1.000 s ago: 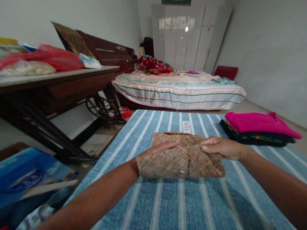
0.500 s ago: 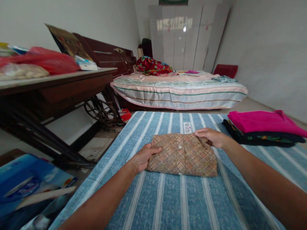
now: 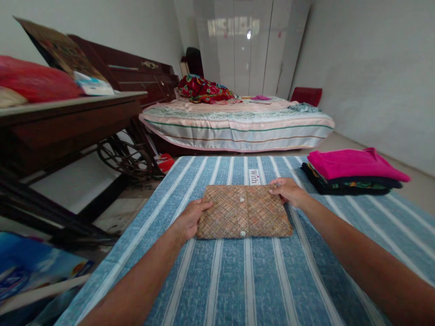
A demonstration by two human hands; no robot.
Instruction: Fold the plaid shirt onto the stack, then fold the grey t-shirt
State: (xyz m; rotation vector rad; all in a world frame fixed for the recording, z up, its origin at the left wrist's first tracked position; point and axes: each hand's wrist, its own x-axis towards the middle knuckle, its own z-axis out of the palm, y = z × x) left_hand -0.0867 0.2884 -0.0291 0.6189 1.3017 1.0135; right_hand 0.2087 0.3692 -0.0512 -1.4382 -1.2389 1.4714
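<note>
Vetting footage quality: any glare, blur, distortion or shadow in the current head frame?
Head view: glare spots on the wardrobe doors; head view: blue package at left edge soft and stretched; head view: folded garment fairly sharp, weave legible; head view: soft shadow on the striped cloth, lower right.

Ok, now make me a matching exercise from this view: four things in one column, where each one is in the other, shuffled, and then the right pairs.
Column one
1. Checked garment
2. Pink cloth
3. Red flowered bundle
4. Right hand

Column two
A. On the far bed
B. On top of the folded stack
C. At the garment's far right corner
D. Held at its left side by the left hand

Right pairs: 1-D, 2-B, 3-A, 4-C
</note>
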